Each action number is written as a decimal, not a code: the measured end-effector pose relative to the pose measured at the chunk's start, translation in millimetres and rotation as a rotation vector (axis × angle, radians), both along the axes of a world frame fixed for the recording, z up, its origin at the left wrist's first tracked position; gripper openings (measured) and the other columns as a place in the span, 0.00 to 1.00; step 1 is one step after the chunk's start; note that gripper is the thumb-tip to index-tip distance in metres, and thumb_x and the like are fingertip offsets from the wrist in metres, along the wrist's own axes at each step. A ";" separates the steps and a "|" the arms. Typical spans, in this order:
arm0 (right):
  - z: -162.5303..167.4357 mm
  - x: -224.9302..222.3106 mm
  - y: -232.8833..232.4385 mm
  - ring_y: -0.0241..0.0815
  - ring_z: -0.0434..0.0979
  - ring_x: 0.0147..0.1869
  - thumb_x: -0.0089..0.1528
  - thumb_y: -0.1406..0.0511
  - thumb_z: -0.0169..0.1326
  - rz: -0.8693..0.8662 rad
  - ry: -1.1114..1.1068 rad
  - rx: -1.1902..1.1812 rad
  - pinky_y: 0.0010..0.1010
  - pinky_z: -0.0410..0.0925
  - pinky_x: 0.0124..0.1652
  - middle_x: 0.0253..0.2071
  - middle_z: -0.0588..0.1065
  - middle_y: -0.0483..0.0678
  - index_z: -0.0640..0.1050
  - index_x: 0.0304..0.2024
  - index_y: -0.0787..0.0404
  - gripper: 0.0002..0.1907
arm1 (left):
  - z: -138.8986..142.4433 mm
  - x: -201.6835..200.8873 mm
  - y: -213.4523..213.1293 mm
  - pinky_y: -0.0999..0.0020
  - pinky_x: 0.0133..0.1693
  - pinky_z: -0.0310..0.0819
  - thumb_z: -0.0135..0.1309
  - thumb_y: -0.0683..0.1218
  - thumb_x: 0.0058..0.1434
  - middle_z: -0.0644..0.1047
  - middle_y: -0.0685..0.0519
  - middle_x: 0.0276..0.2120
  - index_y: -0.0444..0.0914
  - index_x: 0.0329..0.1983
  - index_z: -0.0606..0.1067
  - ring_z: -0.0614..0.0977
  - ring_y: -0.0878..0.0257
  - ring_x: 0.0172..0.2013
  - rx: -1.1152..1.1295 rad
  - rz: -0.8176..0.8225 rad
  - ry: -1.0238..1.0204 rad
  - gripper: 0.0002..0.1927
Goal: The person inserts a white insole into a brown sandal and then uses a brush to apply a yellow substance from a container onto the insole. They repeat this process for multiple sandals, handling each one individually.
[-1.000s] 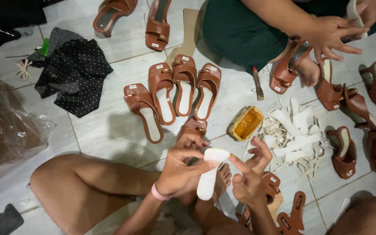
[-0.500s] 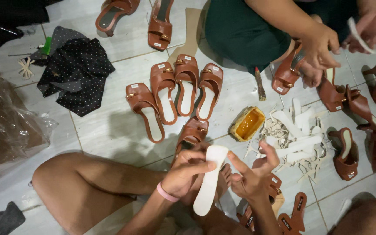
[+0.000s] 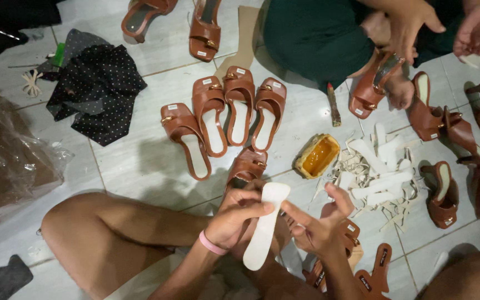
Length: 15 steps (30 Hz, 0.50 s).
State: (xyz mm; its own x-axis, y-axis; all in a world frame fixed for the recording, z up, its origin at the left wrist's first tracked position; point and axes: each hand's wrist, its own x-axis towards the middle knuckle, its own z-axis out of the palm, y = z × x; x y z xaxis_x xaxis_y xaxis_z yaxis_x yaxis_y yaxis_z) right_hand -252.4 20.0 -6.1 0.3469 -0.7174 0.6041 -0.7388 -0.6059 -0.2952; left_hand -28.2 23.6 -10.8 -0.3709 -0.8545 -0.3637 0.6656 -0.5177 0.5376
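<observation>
My left hand [image 3: 234,214], with a pink band at the wrist, grips a long white insole [image 3: 264,229] near its upper end. My right hand [image 3: 319,225] touches the insole's edge with its fingertips, the other fingers spread. Just above the hands a brown sandal [image 3: 247,165] lies on the tiled floor. Several brown sandals [image 3: 228,119] stand side by side further up. A pile of white insoles and offcuts [image 3: 381,179] lies to the right of my right hand.
A yellow glue tin [image 3: 318,157] sits by the insole pile. Another person in a green top [image 3: 318,39] sits opposite, one hand on a sandal [image 3: 370,89]. More sandals line the right edge. A dotted black cloth [image 3: 96,91] and a plastic bag [image 3: 6,161] lie at left.
The insole has swung lower and more upright between my hands. The other person's hands have shifted toward the sandal at their knee.
</observation>
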 end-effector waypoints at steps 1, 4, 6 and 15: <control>0.2 -1.8 3.6 0.55 0.57 0.68 0.70 0.45 0.39 0.011 0.025 -0.010 0.48 0.59 0.64 0.64 0.56 0.56 0.85 0.45 0.40 0.23 | -1.1 -0.2 0.3 0.69 0.46 0.75 0.63 0.38 0.58 0.82 0.50 0.39 0.28 0.41 0.83 0.82 0.64 0.40 -0.016 0.002 0.000 0.09; -3.5 -8.5 -1.3 0.54 0.54 0.69 0.73 0.46 0.36 0.085 -0.097 -0.075 0.49 0.57 0.63 0.66 0.54 0.55 0.83 0.47 0.41 0.24 | -2.8 -4.7 -1.5 0.68 0.46 0.74 0.63 0.37 0.60 0.81 0.47 0.40 0.27 0.40 0.83 0.81 0.62 0.40 -0.036 0.001 0.014 0.07; -3.4 -11.4 -1.9 0.53 0.56 0.70 0.74 0.46 0.36 0.036 -0.154 -0.010 0.46 0.59 0.62 0.67 0.54 0.57 0.82 0.51 0.47 0.25 | -0.8 -8.0 -1.6 0.69 0.47 0.75 0.65 0.37 0.59 0.78 0.49 0.43 0.29 0.38 0.82 0.80 0.63 0.43 -0.111 0.041 -0.016 0.06; 7.6 31.4 2.0 0.56 0.54 0.70 0.72 0.48 0.42 -0.133 -0.044 0.102 0.45 0.56 0.62 0.67 0.56 0.59 0.82 0.54 0.48 0.23 | 27.8 22.6 -4.8 0.62 0.49 0.73 0.74 0.45 0.48 0.71 0.52 0.44 0.40 0.32 0.84 0.77 0.56 0.48 -0.749 0.387 -1.193 0.11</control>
State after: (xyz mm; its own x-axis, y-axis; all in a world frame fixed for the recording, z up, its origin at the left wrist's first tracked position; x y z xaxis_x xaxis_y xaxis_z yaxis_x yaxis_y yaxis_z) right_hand -221.0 22.0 1.5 0.2194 -0.8134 0.5387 -0.7954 -0.4689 -0.3841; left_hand -5.6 18.9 17.0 0.1181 -0.9524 0.2811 -0.3290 0.2296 0.9160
